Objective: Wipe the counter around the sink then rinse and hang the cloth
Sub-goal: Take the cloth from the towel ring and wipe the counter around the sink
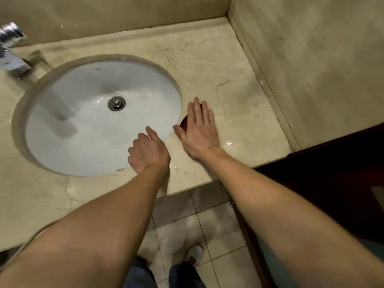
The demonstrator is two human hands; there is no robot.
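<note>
A dark red cloth (184, 123) lies on the beige marble counter (239, 113) just right of the white round sink (87, 121). My right hand (198, 129) presses flat on the cloth with straight fingers and hides nearly all of it. My left hand (147, 151) rests on the sink's front right rim with its fingers curled downward over the edge; it holds nothing that I can see. Water drops and wet streaks shine on the counter around my right hand.
A chrome tap (12, 59) stands at the back left of the sink. Beige walls close the counter at the back and right (311, 69). A dark wooden panel (342, 173) adjoins the counter's right front corner. Tiled floor (207, 225) and my feet show below.
</note>
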